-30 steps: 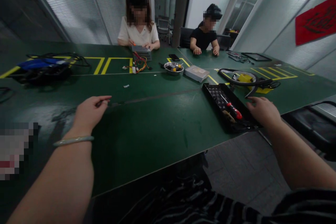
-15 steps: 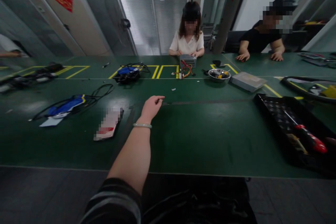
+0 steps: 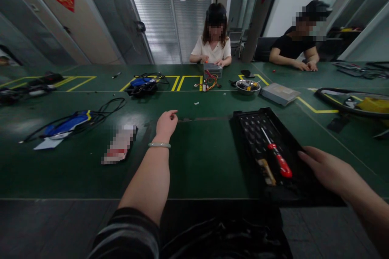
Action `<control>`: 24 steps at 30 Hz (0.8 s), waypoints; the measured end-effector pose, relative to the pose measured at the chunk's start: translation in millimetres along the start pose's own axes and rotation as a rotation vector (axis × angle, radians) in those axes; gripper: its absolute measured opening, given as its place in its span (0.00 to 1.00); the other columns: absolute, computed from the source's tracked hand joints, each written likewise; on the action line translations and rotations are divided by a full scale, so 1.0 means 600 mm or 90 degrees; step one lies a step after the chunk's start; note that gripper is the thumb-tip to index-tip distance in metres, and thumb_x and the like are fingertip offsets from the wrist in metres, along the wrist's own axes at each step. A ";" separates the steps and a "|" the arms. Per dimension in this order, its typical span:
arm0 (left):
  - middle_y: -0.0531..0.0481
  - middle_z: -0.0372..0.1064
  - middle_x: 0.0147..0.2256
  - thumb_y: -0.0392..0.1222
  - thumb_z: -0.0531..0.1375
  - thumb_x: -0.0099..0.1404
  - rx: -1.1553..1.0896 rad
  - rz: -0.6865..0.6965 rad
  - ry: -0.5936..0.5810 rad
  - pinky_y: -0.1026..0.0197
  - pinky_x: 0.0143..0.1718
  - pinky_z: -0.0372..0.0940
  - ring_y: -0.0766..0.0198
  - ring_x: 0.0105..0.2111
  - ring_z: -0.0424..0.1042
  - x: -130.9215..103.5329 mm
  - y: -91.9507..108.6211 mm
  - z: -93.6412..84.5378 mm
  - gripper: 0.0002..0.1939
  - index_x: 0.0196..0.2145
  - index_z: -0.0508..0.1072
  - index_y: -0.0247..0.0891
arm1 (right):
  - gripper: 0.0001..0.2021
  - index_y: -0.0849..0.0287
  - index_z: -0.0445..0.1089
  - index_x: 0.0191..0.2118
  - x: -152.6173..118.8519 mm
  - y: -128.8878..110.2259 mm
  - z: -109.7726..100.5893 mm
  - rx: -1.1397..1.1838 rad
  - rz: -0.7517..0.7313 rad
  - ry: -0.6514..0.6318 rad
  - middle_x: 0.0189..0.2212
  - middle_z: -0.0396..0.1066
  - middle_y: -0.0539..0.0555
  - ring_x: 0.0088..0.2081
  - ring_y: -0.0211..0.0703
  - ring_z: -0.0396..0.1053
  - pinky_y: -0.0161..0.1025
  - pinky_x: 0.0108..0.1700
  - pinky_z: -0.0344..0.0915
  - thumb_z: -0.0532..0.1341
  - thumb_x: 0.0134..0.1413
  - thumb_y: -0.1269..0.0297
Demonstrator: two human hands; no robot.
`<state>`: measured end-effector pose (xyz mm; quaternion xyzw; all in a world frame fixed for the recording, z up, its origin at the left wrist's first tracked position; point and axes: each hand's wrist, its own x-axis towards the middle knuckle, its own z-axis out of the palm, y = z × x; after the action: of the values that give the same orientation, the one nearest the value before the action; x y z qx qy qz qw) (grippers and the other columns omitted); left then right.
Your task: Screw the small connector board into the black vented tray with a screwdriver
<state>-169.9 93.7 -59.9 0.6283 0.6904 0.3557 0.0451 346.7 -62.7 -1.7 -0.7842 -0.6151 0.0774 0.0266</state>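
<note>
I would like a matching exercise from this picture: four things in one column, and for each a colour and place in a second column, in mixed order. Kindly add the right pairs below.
Things
1. Screwdriver
2. Tray
3. Bracelet
4. Bowl

Colours and places
A. silver, beside the grey box
B. black, right hand at its edge
C. red-handled, lying inside another listed thing
D. pale green, on the wrist of the left hand

Right pairs: 1-C, 2-B, 3-D, 4-A

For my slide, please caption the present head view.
Right hand holds a black tray with a red-handled screwdriver inside; left hand over the green table.
</note>
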 end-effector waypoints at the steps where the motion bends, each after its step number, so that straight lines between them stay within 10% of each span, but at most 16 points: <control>1: 0.44 0.74 0.45 0.41 0.53 0.66 -0.003 0.001 -0.006 0.57 0.46 0.67 0.58 0.40 0.73 -0.001 0.002 -0.001 0.18 0.50 0.76 0.40 | 0.22 0.54 0.72 0.47 -0.009 -0.039 0.001 0.010 -0.022 -0.025 0.50 0.74 0.66 0.46 0.59 0.75 0.48 0.41 0.67 0.47 0.64 0.49; 10: 0.43 0.74 0.44 0.42 0.53 0.67 -0.019 0.050 -0.032 0.55 0.45 0.67 0.57 0.40 0.73 -0.009 0.024 -0.006 0.18 0.50 0.76 0.38 | 0.19 0.57 0.67 0.41 0.011 -0.242 0.044 0.029 -0.132 -0.028 0.38 0.76 0.59 0.41 0.52 0.75 0.42 0.38 0.62 0.43 0.68 0.54; 24: 0.48 0.69 0.37 0.54 0.59 0.64 -0.010 0.166 -0.217 0.60 0.34 0.64 0.62 0.32 0.69 -0.072 0.158 0.000 0.20 0.49 0.73 0.42 | 0.14 0.67 0.63 0.46 0.067 -0.286 0.050 -0.026 -0.197 -0.076 0.38 0.75 0.68 0.38 0.55 0.75 0.44 0.37 0.65 0.45 0.64 0.68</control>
<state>-81.9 50.6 -24.6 0.7630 0.5828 0.2527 0.1195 186.7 16.0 -11.4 -0.6748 -0.7302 0.1063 -0.0142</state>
